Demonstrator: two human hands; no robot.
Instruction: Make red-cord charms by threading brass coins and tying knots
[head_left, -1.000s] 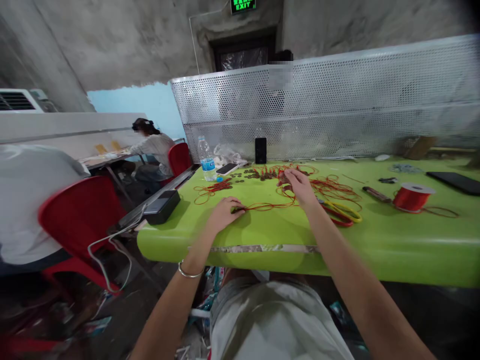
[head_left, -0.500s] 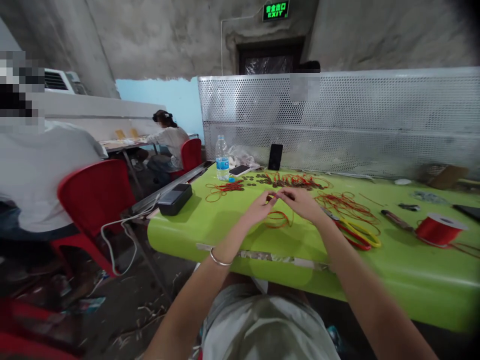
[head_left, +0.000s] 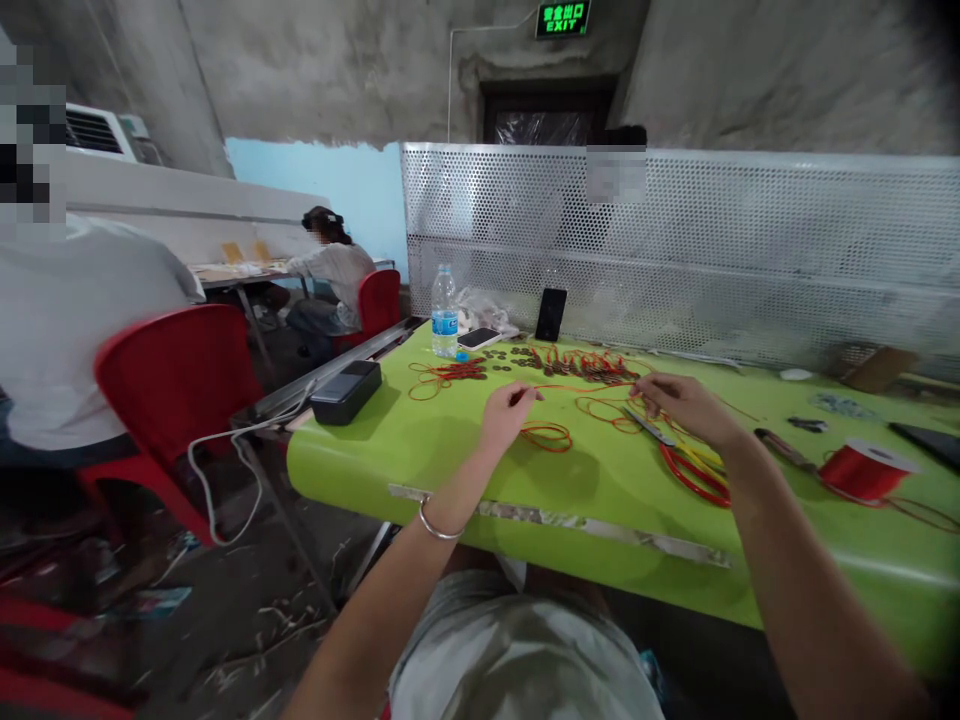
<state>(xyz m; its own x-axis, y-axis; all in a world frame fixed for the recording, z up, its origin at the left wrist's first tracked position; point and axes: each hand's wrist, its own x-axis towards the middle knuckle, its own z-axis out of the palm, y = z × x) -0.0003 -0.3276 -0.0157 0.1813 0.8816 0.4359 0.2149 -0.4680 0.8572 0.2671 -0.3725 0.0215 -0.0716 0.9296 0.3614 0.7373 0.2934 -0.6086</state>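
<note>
My left hand [head_left: 511, 408] pinches a red cord [head_left: 574, 388] above the green table [head_left: 450, 460]. The cord stretches across to my right hand [head_left: 679, 405], whose fingers are closed on its other part. A loop of the cord [head_left: 547, 436] hangs or lies just below my left hand; I cannot tell which. Behind the hands lie coin-like discs strung with red cord [head_left: 585, 362], and a smaller corded bunch [head_left: 457, 370] is further left. Scissors [head_left: 649, 428] lie under my right hand, beside red-and-yellow handles [head_left: 694, 468].
A red cord spool [head_left: 866, 470] and a dark-tipped tool [head_left: 784, 450] lie at right. At the back stand a water bottle [head_left: 445, 315] and a propped phone [head_left: 551, 314]. A black box [head_left: 346, 392] sits at the left edge. Two people sit at left; a perforated screen [head_left: 712, 260] bounds the table.
My hands, together before, have come apart. My right hand has moved right, drawing the red cord out between them, while the left has shifted slightly left. The view has tilted a little.
</note>
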